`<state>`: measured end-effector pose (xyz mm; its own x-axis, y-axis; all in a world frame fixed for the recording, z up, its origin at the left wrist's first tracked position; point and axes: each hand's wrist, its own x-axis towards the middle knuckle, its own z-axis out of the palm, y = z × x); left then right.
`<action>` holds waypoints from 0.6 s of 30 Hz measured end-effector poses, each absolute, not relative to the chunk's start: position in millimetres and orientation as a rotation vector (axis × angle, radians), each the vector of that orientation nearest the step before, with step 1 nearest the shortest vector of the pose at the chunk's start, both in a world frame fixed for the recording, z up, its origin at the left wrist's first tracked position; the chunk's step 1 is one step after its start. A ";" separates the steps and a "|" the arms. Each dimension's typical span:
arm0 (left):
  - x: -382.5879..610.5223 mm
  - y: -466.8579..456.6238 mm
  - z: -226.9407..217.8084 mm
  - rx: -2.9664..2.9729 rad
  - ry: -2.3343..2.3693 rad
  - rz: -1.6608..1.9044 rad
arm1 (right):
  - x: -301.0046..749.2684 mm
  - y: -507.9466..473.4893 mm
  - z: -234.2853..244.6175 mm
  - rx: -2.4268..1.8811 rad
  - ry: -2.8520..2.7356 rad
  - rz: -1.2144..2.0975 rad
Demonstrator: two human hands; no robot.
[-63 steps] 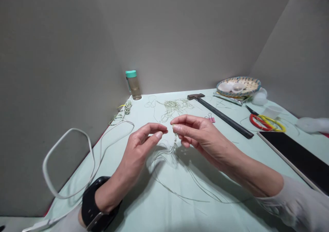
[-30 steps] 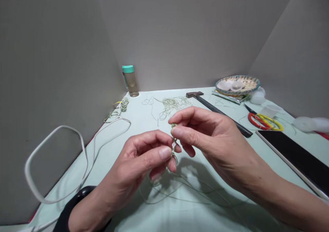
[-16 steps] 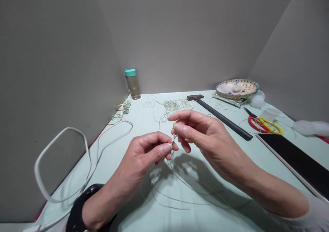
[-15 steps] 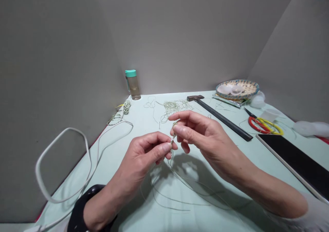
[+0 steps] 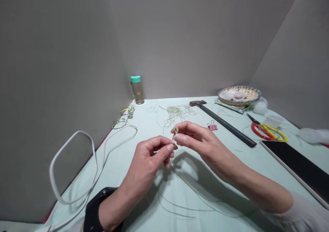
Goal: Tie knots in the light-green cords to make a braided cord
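Thin green cord [image 5: 176,130], worked into a small braided loop at its top end, is held upright between both hands above the table. My left hand [image 5: 156,153] pinches it low between thumb and forefinger. Just above that, my right hand [image 5: 196,137] is closed on the braided part near the loop. Loose cord strands [image 5: 185,181] hang from below the left fingers and curve over the table toward the right. The fingertips partly cover the braided part.
Tangled cord [image 5: 177,112], a hammer [image 5: 226,122] and a pink binder clip [image 5: 212,126] lie beyond the hands. Rightward are scissors [image 5: 267,131], a black-screened tablet [image 5: 295,170] and a woven basket [image 5: 253,94]. A bottle [image 5: 138,91] stands back left; a white cable [image 5: 91,184] loops at left.
My right hand's fingers have drawn in closer around the braid, and its loop shows more plainly. The binder clip has come into sight. The whole view has shifted slightly.
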<state>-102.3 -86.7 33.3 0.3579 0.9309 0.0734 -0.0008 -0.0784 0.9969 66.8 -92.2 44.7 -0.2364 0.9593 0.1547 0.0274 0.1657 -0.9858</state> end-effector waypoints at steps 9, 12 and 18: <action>-94.9 -72.7 5.2 1.353 1.049 0.793 | 70.9 -64.1 4.4 -1.086 -1.465 1.287; -94.7 -63.1 0.4 1.339 1.094 0.832 | 67.7 -49.2 -4.9 -1.115 -1.471 1.276; -93.0 -44.1 -4.2 1.287 1.156 0.931 | 53.3 -19.0 -4.7 -1.154 -1.522 1.062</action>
<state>-93.0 -44.1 -4.2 0.2104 0.9710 -0.1137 0.0954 0.0953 0.9909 53.3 -19.0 -4.7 -0.1371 0.9768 0.1648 0.1828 0.1885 -0.9649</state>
